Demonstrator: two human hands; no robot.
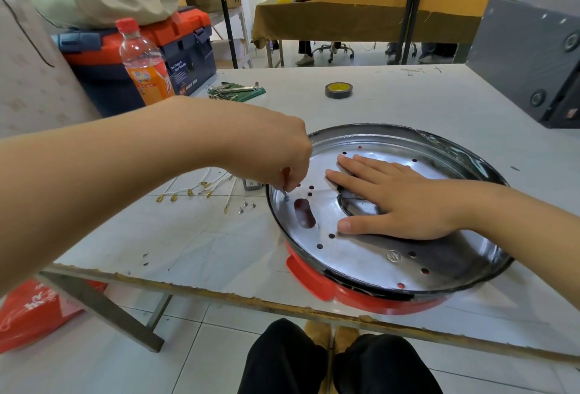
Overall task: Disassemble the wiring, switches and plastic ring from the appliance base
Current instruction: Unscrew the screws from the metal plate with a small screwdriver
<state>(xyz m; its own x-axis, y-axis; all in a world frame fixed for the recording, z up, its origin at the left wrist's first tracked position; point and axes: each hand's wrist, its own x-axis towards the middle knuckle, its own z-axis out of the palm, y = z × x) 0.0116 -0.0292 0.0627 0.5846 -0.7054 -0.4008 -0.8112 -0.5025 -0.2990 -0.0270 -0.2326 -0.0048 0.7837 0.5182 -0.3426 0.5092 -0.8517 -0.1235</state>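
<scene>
Appliance base sits at the table's near edge, toward the right corner, its shiny metal plate facing up inside a black rim with a red plastic ring showing beneath. Right hand lies flat on the plate, fingers straight and together, palm down, pressing on the middle. Left hand reaches in over the rim's left side, fingertips curled down and pinching a small screw that stands at a hole in the plate, just beside an oblong slot.

Off the base, on the table to its left, lie loose white wires with brass terminals, three loose screws near them, and a small grey switch touching the rim's outer side. Farther back, a roll of black tape rests near the far edge, with a green-backed set of metal tools to its left. A soda bottle and toolbox stand at the far left corner; a grey box occupies the far right corner.
</scene>
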